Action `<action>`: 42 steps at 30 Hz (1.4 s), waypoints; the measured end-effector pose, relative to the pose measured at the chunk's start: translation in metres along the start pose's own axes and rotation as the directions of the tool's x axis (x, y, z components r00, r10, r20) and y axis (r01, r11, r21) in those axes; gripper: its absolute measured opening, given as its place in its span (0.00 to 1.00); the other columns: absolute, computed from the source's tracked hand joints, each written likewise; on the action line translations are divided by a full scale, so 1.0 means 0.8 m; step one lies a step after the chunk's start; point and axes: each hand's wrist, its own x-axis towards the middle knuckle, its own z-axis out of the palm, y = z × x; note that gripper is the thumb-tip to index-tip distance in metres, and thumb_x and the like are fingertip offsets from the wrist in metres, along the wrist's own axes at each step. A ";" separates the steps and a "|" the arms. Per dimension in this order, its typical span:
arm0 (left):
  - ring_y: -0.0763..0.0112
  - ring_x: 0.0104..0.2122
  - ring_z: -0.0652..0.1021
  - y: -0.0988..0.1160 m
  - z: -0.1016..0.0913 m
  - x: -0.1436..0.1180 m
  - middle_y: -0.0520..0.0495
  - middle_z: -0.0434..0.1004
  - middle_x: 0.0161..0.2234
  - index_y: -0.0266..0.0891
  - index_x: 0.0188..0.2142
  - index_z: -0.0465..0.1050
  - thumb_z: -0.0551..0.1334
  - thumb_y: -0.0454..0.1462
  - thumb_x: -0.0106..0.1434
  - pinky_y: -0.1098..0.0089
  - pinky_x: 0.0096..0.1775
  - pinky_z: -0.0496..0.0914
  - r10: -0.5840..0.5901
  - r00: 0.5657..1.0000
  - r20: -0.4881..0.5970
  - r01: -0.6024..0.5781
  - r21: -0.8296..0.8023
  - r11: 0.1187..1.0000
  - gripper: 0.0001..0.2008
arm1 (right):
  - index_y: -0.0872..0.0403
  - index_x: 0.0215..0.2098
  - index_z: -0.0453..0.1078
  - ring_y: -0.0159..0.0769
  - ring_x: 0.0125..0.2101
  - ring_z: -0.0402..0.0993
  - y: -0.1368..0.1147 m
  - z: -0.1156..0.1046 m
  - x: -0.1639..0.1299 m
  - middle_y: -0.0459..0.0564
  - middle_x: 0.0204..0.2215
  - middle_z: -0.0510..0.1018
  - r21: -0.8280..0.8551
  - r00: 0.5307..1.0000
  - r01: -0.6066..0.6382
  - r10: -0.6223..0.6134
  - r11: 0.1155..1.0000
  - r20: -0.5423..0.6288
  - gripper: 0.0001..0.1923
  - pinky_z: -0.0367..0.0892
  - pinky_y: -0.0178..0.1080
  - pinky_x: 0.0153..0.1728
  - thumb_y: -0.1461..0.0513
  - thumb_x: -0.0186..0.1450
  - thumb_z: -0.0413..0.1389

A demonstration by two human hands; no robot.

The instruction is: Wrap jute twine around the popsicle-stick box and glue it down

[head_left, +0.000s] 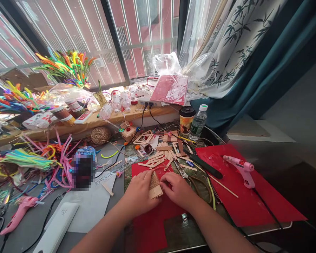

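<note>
I see open red sheet (234, 196) right of my hands, past the glue gun (241, 168), while loose sticks (163, 156), cup (186, 120) and bottle (198, 123) crowd ahead.

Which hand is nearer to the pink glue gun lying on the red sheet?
Right. The right hand grips the small stick piece just left of the pink glue gun; the left hand is on the piece's far side, farther away.
</note>
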 end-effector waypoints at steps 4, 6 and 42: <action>0.39 0.64 0.71 -0.004 -0.006 -0.003 0.33 0.70 0.64 0.42 0.69 0.60 0.72 0.42 0.53 0.43 0.64 0.64 0.005 1.000 -0.010 -0.006 -0.045 0.999 0.45 | 0.50 0.36 0.72 0.41 0.36 0.75 0.000 -0.002 0.002 0.48 0.33 0.80 0.023 0.999 -0.042 0.042 0.999 0.000 0.07 0.67 0.41 0.39 0.66 0.72 0.57; 0.41 0.65 0.70 -0.008 -0.009 -0.007 0.34 0.68 0.65 0.43 0.68 0.58 0.72 0.41 0.54 0.44 0.65 0.64 -0.010 0.999 -0.045 0.005 -0.111 0.994 0.45 | 0.50 0.36 0.72 0.41 0.36 0.75 -0.001 -0.003 0.002 0.48 0.33 0.79 0.036 1.000 -0.020 0.020 0.999 -0.007 0.07 0.67 0.41 0.39 0.66 0.72 0.56; 0.40 0.70 0.63 -0.002 -0.045 -0.001 0.33 0.60 0.71 0.44 0.75 0.48 0.72 0.48 0.59 0.43 0.67 0.63 0.088 0.996 -0.013 -0.088 -0.029 0.996 0.52 | 0.53 0.34 0.76 0.36 0.32 0.72 -0.012 0.011 0.004 0.45 0.29 0.78 0.632 0.970 -0.218 0.237 0.744 0.055 0.11 0.67 0.37 0.37 0.54 0.67 0.65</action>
